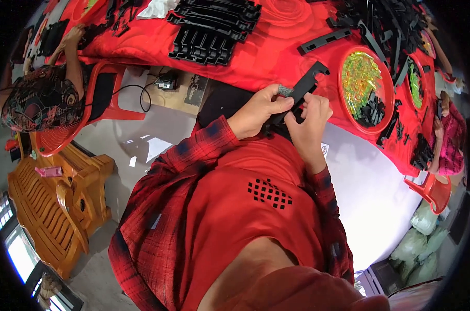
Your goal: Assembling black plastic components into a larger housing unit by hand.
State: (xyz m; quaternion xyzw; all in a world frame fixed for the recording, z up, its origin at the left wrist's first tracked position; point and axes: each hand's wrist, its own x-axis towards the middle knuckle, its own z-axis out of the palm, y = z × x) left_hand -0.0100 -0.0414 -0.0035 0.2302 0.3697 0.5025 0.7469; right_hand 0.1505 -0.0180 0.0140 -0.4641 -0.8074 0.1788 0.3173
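Note:
A long black plastic bar (pixel 303 90) with a forked end is held in front of me, slanting up toward the red-covered table (pixel 276 57). My left hand (pixel 258 111) grips its lower half, with a grey covering on the thumb tip. My right hand (pixel 310 122) pinches the bar from the right side. Both forearms wear red plaid sleeves. A red round tray (pixel 388 122) just right of the bar holds yellow-green small parts and black pieces.
Stacks of black plastic frames (pixel 209 31) lie on the table ahead, with a heap of black bars (pixel 385 26) at the right. A person sits at the left on a red chair (pixel 97 98); another person (pixel 450 140) sits at the right. A wooden bench (pixel 48 207) stands lower left.

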